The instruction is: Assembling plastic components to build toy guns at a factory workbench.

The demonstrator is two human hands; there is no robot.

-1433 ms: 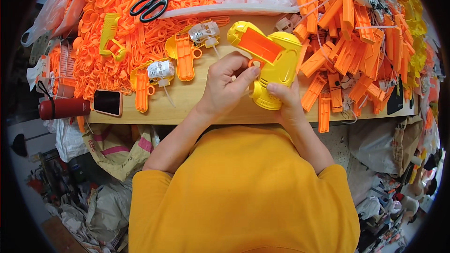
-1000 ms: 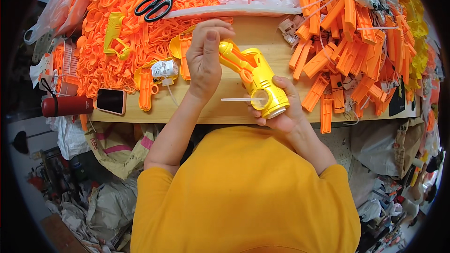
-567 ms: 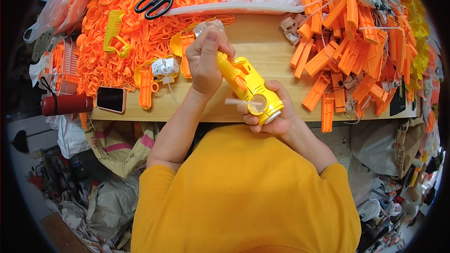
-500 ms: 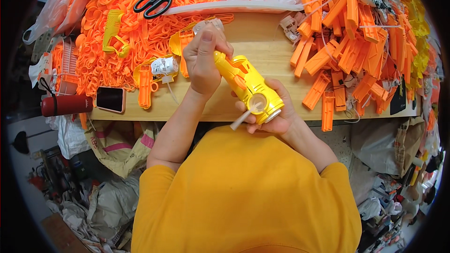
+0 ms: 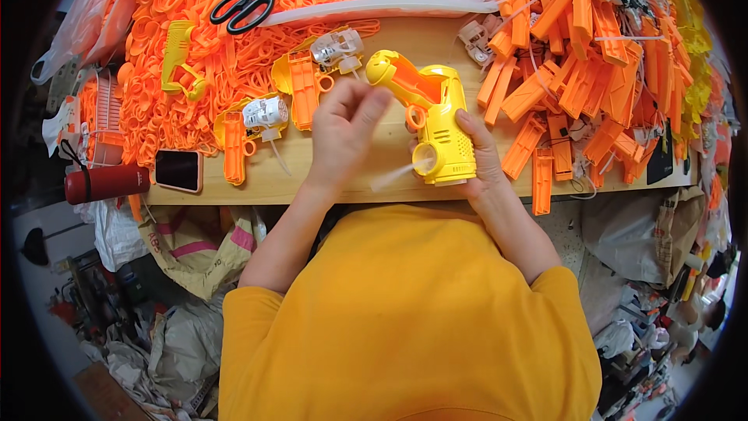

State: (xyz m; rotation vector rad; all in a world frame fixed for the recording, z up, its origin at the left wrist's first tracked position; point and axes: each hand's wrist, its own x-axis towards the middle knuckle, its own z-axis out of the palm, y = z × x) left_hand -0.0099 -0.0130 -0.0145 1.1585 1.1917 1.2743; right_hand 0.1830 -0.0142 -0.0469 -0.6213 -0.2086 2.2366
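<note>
A yellow plastic toy gun (image 5: 448, 136) with a curved handle stands upright over the table's front part, its wide round end down. My right hand (image 5: 485, 156) is wrapped round its right side. Orange lining shows inside the handle, and an orange ring-shaped trigger (image 5: 415, 117) sticks out on its left. From a round opening low on the body hangs a clear tube (image 5: 397, 177). My left hand (image 5: 343, 132) is just left of the handle, its fingers curled and smeared by motion; whether they hold anything is not visible.
Two part-built yellow-and-orange units with white motor parts (image 5: 265, 111) lie to the left. Beyond are a heap of orange plastic parts (image 5: 156, 62), black scissors (image 5: 249, 6), a phone (image 5: 178, 170) and a red bottle (image 5: 107, 182). Orange casings (image 5: 576, 70) are piled at the right.
My left hand has come off the toy gun's handle and moved down. The toy gun has turned more upright, and my right hand has shifted to its right side.
</note>
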